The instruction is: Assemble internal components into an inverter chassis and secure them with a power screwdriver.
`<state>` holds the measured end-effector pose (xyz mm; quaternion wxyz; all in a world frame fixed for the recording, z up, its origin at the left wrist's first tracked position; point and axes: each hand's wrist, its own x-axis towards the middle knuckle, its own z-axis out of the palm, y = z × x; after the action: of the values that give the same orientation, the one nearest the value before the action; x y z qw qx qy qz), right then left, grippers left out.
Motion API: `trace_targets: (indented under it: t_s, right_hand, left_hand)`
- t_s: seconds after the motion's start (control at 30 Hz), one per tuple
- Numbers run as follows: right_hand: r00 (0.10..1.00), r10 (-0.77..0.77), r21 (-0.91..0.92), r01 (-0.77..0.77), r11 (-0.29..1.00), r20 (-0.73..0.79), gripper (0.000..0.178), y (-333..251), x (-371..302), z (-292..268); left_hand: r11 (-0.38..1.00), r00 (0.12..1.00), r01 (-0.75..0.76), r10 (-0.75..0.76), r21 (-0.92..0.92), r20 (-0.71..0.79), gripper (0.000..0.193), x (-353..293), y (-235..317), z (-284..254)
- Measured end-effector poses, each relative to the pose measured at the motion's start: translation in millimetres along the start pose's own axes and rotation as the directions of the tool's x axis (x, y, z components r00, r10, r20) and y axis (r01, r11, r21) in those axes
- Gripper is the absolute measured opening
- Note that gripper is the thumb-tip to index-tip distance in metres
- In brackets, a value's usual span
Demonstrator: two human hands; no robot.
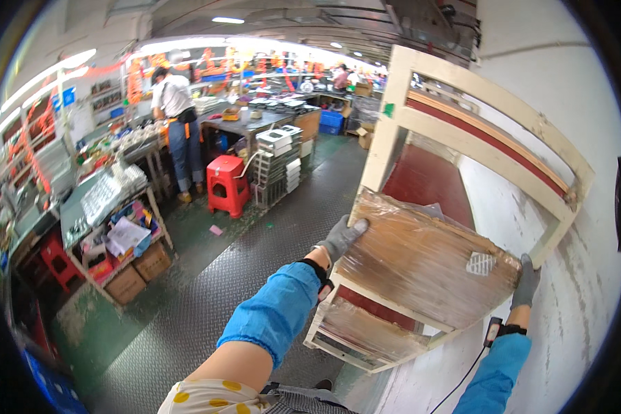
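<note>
A flat brown cardboard package (428, 259) wrapped in clear film lies tilted at a cream-painted rack (386, 141), with a small white patterned label at its right end. My left hand (343, 238), in a grey glove, grips the package's left edge, thumb on top. At the opposite edge, next to the white wall, my right hand (526, 284) is closed against the package's right end; part of its fingers is hidden. A second film-wrapped package (369, 328) sits on the rack's lower level. Whether the upper package rests on a shelf, I cannot tell.
Close on the right runs a scuffed white wall (566, 290). Dark chequered metal plate (214, 303) covers the walkway. To the left stand a red stool (228, 186), stacked trays (274, 165) and a cluttered workbench (103, 200). A person (176, 117) stands at the benches farther off.
</note>
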<state>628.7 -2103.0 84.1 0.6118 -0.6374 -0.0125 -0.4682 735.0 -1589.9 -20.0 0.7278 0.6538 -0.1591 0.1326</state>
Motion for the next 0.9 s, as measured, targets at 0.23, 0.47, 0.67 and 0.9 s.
trace_targets:
  t_s: [0.23,0.47,0.67,0.9]
  right_hand:
    - [0.999,-0.023,-0.005,0.023,1.0,0.034,0.052,15,15,-12]
    - [0.997,0.043,0.006,-0.043,0.999,0.069,0.057,6,14,-14]
    - [0.996,0.023,0.015,-0.024,1.0,0.084,0.062,11,15,-16]
    - [0.988,0.13,-0.035,-0.127,0.991,0.084,0.065,15,28,-15]
  left_hand:
    - [0.991,0.992,-0.023,0.038,-0.13,0.12,0.092,-3,-2,-3]
    - [0.999,0.994,0.045,-0.046,0.012,0.099,0.106,-27,10,-4]
    - [0.995,0.986,0.094,-0.09,-0.019,0.143,0.103,-49,26,-5]
    - [0.997,0.997,0.064,-0.061,-0.052,0.051,0.098,-67,39,4]
